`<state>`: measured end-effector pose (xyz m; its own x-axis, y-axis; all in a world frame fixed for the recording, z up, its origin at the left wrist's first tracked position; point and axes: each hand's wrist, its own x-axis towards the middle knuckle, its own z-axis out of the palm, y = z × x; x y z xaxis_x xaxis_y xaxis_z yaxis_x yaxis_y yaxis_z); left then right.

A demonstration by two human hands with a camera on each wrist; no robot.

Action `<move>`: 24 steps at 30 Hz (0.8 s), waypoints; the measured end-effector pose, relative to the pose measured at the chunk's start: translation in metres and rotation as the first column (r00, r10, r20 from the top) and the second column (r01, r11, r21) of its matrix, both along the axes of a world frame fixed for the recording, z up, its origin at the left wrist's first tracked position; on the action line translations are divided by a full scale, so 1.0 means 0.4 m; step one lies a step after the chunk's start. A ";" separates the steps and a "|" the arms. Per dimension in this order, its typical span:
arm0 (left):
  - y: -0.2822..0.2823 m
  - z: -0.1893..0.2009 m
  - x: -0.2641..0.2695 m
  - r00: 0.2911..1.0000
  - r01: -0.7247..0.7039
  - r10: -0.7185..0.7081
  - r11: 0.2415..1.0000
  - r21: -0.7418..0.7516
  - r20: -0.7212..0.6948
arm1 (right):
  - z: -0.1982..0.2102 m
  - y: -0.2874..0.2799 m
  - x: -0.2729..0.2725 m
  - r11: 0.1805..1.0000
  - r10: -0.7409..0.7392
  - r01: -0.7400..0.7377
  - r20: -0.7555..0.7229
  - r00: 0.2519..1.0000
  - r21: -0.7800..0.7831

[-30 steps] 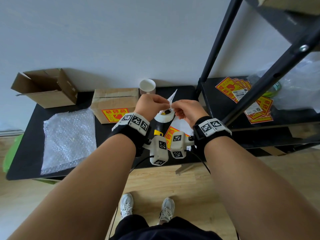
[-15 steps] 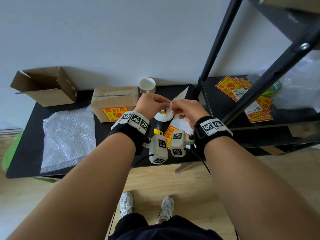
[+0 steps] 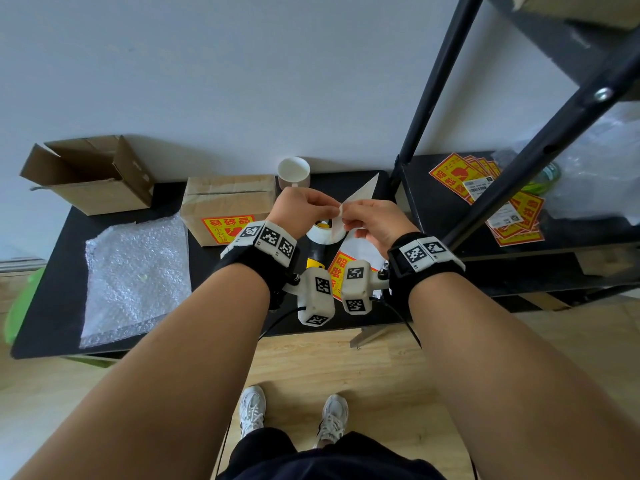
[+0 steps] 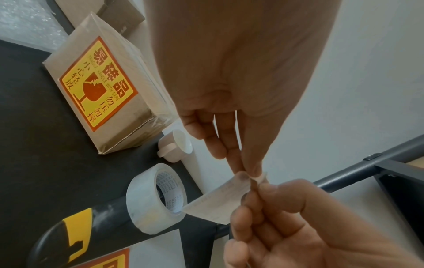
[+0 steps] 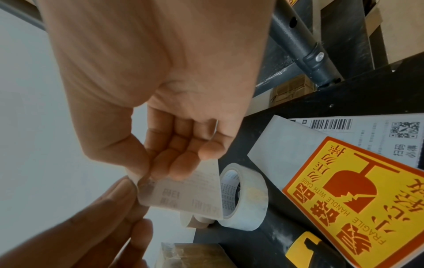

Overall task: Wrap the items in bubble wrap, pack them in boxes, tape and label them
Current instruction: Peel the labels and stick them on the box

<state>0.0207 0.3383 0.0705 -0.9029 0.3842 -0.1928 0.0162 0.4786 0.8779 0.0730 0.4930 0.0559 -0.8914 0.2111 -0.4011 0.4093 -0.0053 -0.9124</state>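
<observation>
Two hands at frame centre: left hand [image 3: 299,210] and right hand [image 3: 372,220] both pinch one corner of a white label [image 3: 360,192], held above the black table [image 3: 52,306]. Below it, tape roll [image 4: 156,199]. Sealed box [image 3: 228,207] centre-left; bubble wrap [image 3: 135,278] lower left.

The white label [image 3: 360,194] held up between the two hands now leans further toward the right hand [image 3: 372,220], its free tip pointing up and away past that hand's knuckles. The left hand [image 3: 299,211] pinches a corner that is curling away from the sheet.
</observation>
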 end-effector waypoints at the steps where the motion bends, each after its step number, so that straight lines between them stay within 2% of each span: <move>1: 0.000 0.002 -0.001 1.000 -0.003 0.003 1.000 0.002 0.001 | 0.002 -0.001 0.000 1.000 0.002 -0.002 -0.002 1.000 -0.002; 9: 0.002 0.007 0.003 0.999 -0.034 0.034 0.999 0.001 -0.024 | 0.008 -0.004 -0.005 0.997 -0.023 0.022 -0.017 1.000 -0.070; 17: 0.004 0.008 0.006 1.000 -0.021 0.022 1.000 0.016 -0.019 | 0.004 -0.013 -0.014 0.999 -0.030 0.030 -0.027 0.999 -0.026; 24: 0.004 0.001 0.007 0.999 0.020 -0.020 1.000 -0.002 0.026 | 0.005 -0.019 -0.017 0.996 0.031 -0.031 0.000 1.000 0.078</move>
<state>0.0233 0.3398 0.0708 -0.8895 0.4021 -0.2170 0.0029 0.4801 0.8772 0.0661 0.4855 0.0578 -0.8987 0.2137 -0.3830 0.4067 0.0792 -0.9101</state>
